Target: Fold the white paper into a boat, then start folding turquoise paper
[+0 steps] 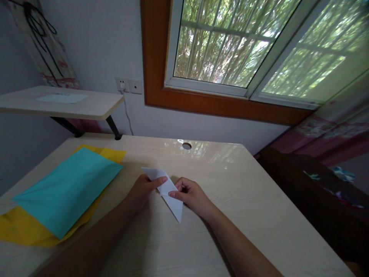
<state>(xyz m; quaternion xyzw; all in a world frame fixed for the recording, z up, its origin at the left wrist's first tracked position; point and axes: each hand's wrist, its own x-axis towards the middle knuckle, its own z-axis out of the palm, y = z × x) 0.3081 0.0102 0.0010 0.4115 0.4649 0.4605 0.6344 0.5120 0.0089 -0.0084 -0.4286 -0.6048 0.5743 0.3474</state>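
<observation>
Head cam: both hands pinch a folded white paper just right of the teal sheet on the desk. Left hand and right hand each grip it. Long axis runs diagonally, sharp tip pointing toward the near-right.

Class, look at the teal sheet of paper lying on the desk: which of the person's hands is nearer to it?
Left. The left hand presses the folded white paper just right of the teal sheet; the right hand lies farther right.
</observation>
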